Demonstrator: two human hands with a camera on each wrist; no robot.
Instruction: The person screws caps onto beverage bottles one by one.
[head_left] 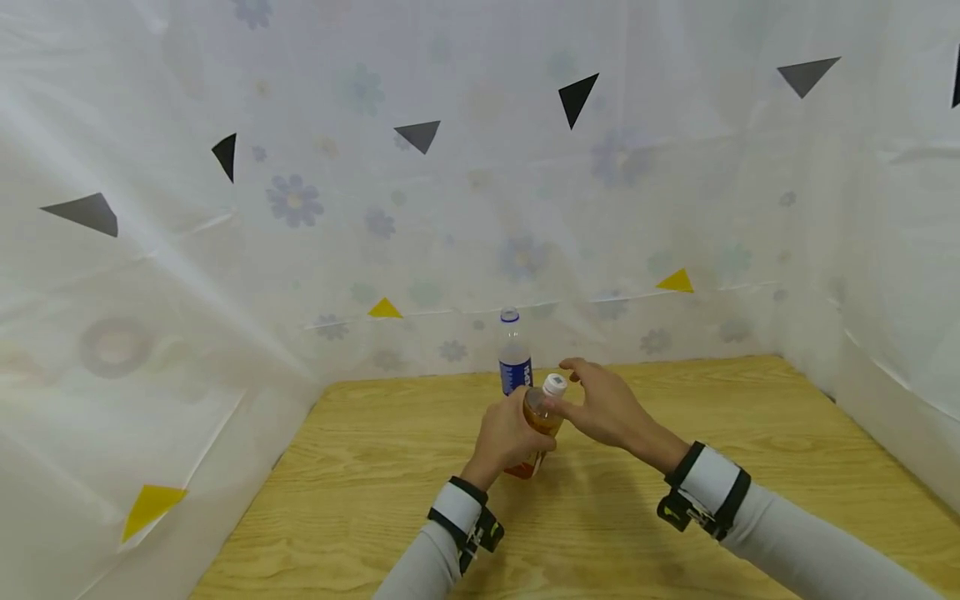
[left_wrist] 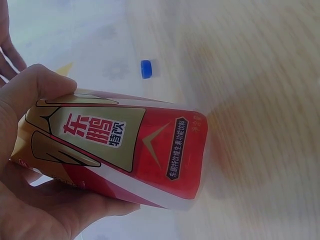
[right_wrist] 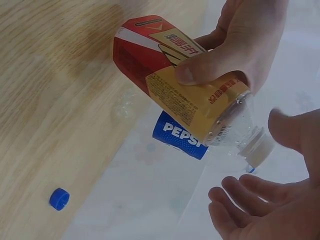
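At the head view's lower centre, the left hand [head_left: 508, 432] grips a tilted red-and-gold plastic bottle [right_wrist: 182, 102]; the right hand [head_left: 609, 407], loosely open, hovers around its round white cap [head_left: 555, 384]. Turning that cap seems the step, calling for a fingertip pinch.

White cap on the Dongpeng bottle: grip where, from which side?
Probably pinch the white cap around its round side, thumb opposite fingers, from the right: it's exposed atop the Dongpeng bottle, which tilts toward the right hand; the left hand holds the body.

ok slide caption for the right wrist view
Left hand grips the capped bottle, right hand near its white cap; blue cap on the table.
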